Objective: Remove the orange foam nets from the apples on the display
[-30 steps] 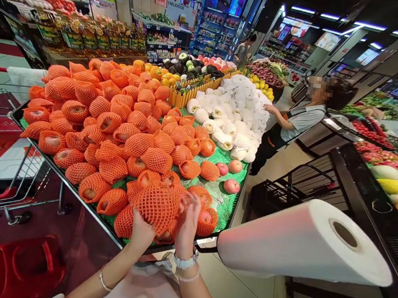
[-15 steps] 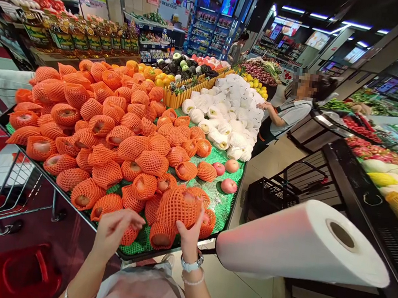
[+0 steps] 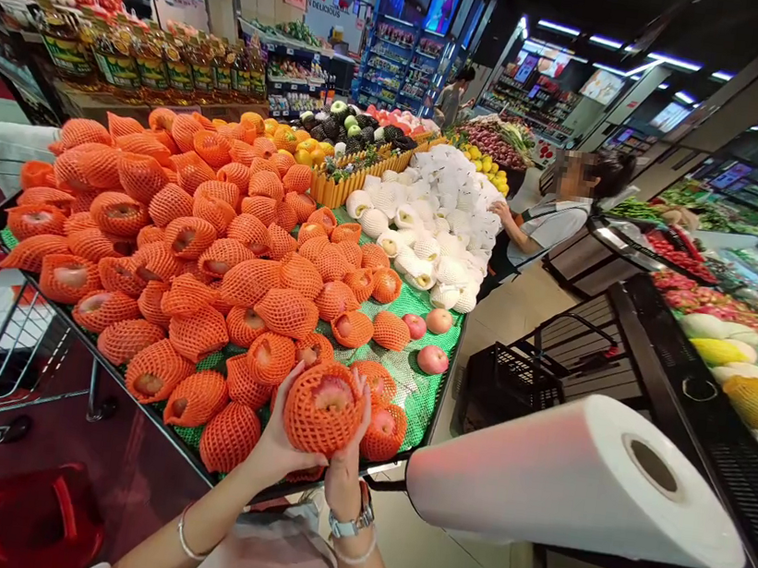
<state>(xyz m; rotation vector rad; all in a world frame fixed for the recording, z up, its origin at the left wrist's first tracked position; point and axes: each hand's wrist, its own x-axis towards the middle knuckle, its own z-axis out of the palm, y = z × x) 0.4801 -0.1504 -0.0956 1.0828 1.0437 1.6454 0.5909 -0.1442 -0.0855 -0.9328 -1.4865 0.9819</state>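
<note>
Between my two hands is an apple (image 3: 326, 408) in an orange foam net, its reddish end showing through the net's opening. My left hand (image 3: 279, 443) is closed round its left side and underside. Along the right side my right hand (image 3: 349, 452) grips it, with a watch on that wrist. The apple is held above the near edge of the display, over other net-wrapped apples (image 3: 229, 437). Another wrapped apple (image 3: 385, 429) lies just right of my right hand. Bare apples (image 3: 432, 359) sit on the green mat (image 3: 401, 380) farther right.
A large roll of clear plastic bags (image 3: 534, 482) juts out at the right, close to my right forearm. White-netted fruit (image 3: 429, 225) is piled behind. A person (image 3: 555, 219) stands at the display's right side. A shopping cart (image 3: 11, 366) and red stool (image 3: 6, 514) are at the left.
My left hand has come across from the left and joined my right on the wrapped apple. The apple has turned so its open net end faces me.
</note>
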